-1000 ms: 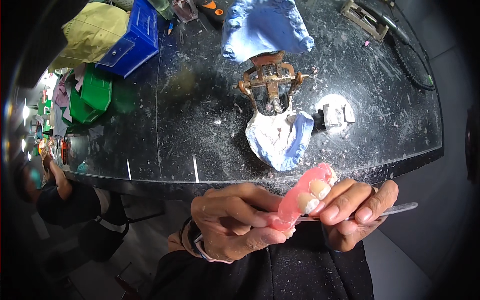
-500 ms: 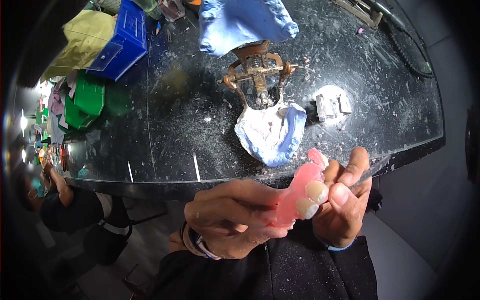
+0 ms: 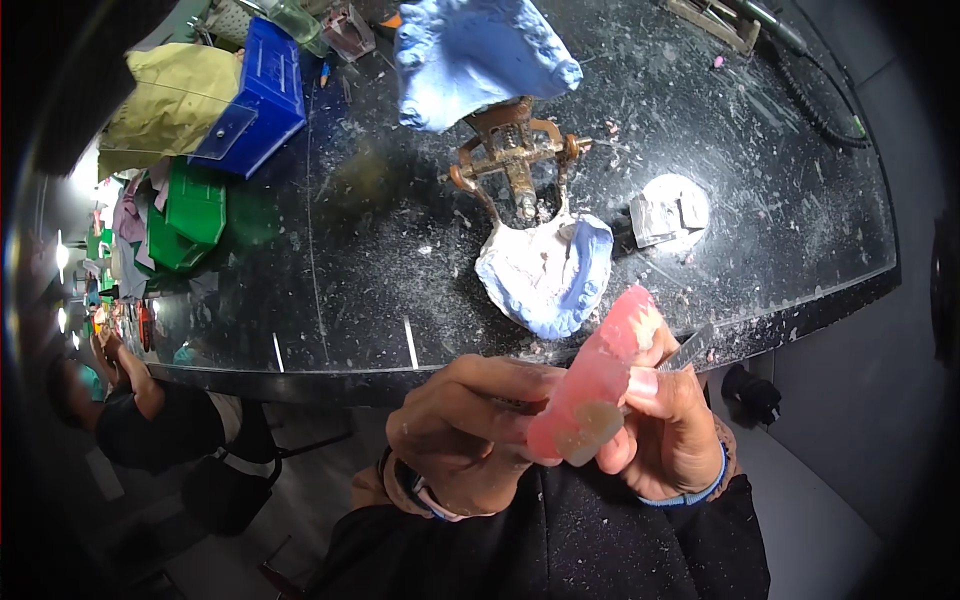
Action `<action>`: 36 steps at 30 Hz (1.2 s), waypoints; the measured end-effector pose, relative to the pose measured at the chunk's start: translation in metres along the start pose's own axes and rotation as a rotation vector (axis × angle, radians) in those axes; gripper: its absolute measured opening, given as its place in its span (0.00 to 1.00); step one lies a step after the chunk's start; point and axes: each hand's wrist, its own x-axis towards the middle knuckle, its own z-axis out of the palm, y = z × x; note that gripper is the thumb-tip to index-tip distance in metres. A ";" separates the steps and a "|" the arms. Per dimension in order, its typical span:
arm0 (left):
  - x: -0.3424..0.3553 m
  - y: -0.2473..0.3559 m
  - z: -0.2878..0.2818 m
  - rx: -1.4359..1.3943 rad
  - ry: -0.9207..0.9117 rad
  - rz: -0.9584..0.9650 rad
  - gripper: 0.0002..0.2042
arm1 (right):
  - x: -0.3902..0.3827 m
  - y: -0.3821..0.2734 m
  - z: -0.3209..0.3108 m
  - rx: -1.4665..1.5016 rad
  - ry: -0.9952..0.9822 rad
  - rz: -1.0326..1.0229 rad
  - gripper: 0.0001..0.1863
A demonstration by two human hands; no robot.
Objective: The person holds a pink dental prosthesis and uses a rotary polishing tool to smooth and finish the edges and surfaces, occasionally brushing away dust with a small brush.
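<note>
My left hand (image 3: 460, 430), fingers closed, grips a pink denture piece (image 3: 590, 375) with an ivory tooth part (image 3: 590, 435) at its lower end and pale material near its upper tip. My right hand (image 3: 670, 435) is closed around a thin metal tool (image 3: 685, 350), mostly hidden, its thumb pressed beside the denture. Just beyond them lies a white and blue dental cast (image 3: 585, 275) on a rusty metal articulator (image 3: 515, 150), whose upper pale-blue cast (image 3: 480, 60) is folded back.
A dark worktop (image 3: 360, 260) bears a shiny metal block (image 3: 660, 220), blue bin (image 3: 265, 100), green bin (image 3: 190, 225), yellow paper (image 3: 175, 90) and a corded handpiece (image 3: 780, 35) at back right. A co-worker (image 3: 130, 420) sits to the left.
The denture has turned in my hands, showing more pink surface and its teeth edge-on. My right hand has shifted its grip, and the tool now slants upward rather than lying nearly level.
</note>
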 end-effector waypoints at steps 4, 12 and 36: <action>0.008 -0.006 -0.008 0.200 -0.081 0.151 0.06 | -0.002 0.001 -0.002 0.021 -0.022 0.030 0.07; 0.013 0.005 0.005 -0.115 0.073 -0.021 0.11 | -0.001 0.010 -0.003 -0.204 -0.190 -0.375 0.10; 0.024 0.000 -0.010 0.296 -0.209 0.410 0.20 | 0.002 -0.006 -0.014 -1.047 -0.773 -0.939 0.19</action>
